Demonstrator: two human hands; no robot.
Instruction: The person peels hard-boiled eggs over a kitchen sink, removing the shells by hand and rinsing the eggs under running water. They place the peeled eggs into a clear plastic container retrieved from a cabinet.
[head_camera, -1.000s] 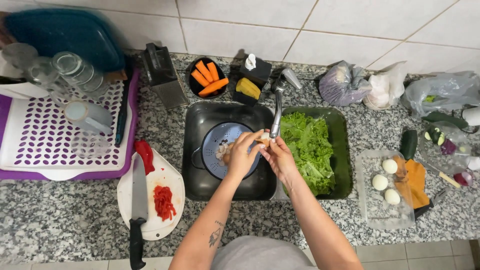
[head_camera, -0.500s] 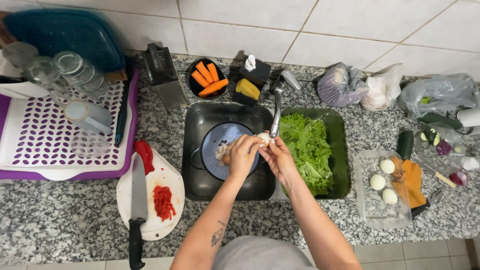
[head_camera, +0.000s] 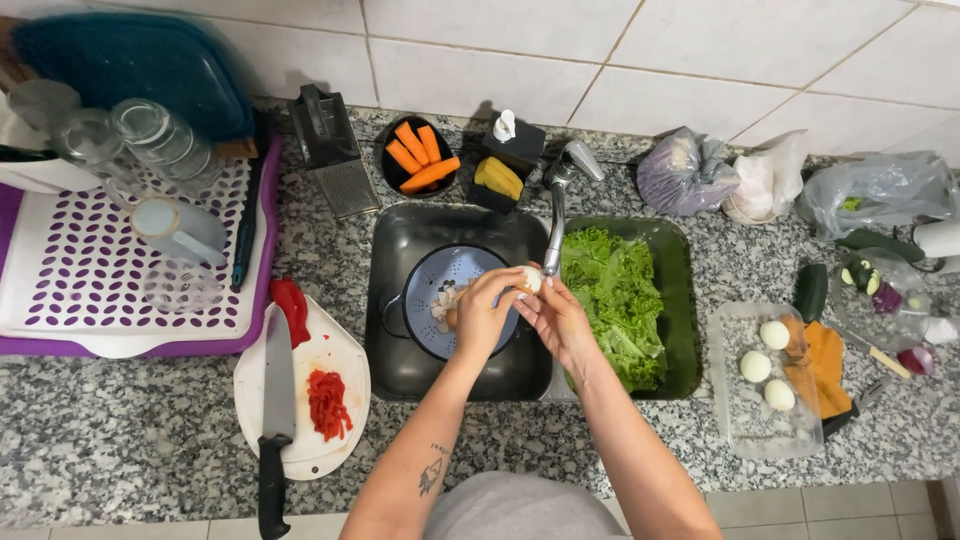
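Both hands meet over the sink (head_camera: 400, 370), just under the tap (head_camera: 556, 215). The left hand (head_camera: 483, 318) and the right hand (head_camera: 556, 318) are closed together around one pale boiled egg (head_camera: 530, 280), fingertips pressed to its shell, with the egg held above the blue colander (head_camera: 440, 285) that sits in the sink's left basin. Whitish bits, likely shell, lie in the colander beneath the hands.

The peeling looks well under way rather than near its end. Three whole eggs (head_camera: 756, 366) lie on a clear tray (head_camera: 745, 430) on the tabletop (head_camera: 120, 480) well to the right; whether they are peeled I cannot tell. How much shell is left on the egg in the hands is hidden by the fingers.

Other food appears prepared already. Green lettuce (head_camera: 615, 295) fills the right basin beside the hands. Chopped red pepper (head_camera: 325, 402) lies on a white cutting board (head_camera: 345, 350) to the left of the sink, with a black-handled knife (head_camera: 272, 420) resting across the board. Peeled carrots (head_camera: 418, 158) sit in a dark bowl behind the sink, next to a metal grater (head_camera: 335, 160). A purple and white dish rack (head_camera: 90, 290) with glasses stands at the far left, and plastic bags (head_camera: 690, 170) with more produce lie along the wall at the right.
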